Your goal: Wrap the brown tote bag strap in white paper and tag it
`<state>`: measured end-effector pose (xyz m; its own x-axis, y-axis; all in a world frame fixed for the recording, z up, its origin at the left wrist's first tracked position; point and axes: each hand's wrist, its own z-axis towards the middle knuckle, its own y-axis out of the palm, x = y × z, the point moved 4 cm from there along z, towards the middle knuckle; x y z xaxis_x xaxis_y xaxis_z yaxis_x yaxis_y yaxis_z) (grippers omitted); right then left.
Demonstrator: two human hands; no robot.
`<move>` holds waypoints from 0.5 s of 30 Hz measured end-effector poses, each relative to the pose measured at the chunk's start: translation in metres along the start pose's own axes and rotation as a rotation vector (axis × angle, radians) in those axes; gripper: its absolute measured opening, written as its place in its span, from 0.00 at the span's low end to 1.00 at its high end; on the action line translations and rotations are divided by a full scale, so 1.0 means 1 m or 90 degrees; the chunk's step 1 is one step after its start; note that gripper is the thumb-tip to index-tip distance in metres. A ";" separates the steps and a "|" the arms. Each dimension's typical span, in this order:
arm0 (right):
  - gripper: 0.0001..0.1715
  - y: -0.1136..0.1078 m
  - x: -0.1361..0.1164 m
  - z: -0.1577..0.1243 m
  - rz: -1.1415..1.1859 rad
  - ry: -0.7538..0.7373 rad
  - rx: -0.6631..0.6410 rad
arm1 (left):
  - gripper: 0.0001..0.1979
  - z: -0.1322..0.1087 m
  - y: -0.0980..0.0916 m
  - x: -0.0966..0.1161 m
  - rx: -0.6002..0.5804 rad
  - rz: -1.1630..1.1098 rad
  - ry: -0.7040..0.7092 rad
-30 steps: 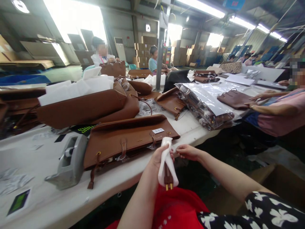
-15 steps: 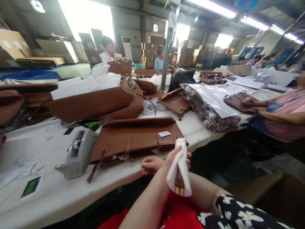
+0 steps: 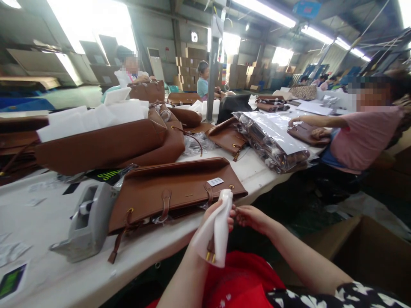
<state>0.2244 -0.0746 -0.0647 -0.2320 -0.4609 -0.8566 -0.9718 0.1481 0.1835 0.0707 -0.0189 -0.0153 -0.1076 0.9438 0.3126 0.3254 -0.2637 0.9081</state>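
Observation:
My left hand [image 3: 208, 214] is closed around a bag strap wrapped in white foam sheet [image 3: 221, 226]. Brown leather and gold metal ends stick out at the wrap's lower end. Just to the right, my right hand [image 3: 252, 218] has its fingers pinched together close to the wrap; whatever is between them cannot be made out. Beyond both hands a brown leather handbag [image 3: 180, 184] lies on the table's near edge, with a white label [image 3: 215, 182] on it. A grey tape dispenser [image 3: 90, 226] stands left of the bag.
More brown bags topped with white foam sheets [image 3: 96, 119] lie behind. Plastic-wrapped bags [image 3: 272, 141] are stacked at the right. A co-worker in a pink top [image 3: 362, 137] handles a bag there. A metal post [image 3: 210, 85] rises mid-table; an open carton [image 3: 359, 252] sits lower right.
My right hand has moved from behind the left wrist to the right side of the foam wrap. The left hand keeps its hold. The view has turned right.

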 end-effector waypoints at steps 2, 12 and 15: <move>0.25 -0.011 -0.013 -0.001 0.019 -0.030 0.049 | 0.22 0.003 -0.001 -0.003 0.101 0.159 0.030; 0.25 -0.020 -0.074 -0.018 -0.280 -0.355 0.300 | 0.28 -0.003 0.026 -0.002 0.632 1.140 0.170; 0.14 0.005 -0.101 -0.029 -0.475 -0.467 0.219 | 0.32 -0.002 0.028 -0.004 0.636 1.181 0.167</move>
<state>0.2420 -0.0529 0.0366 0.6011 0.0791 -0.7952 -0.7668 0.3376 -0.5460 0.0785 -0.0304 0.0093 0.7807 -0.2926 0.5522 0.4384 -0.3731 -0.8177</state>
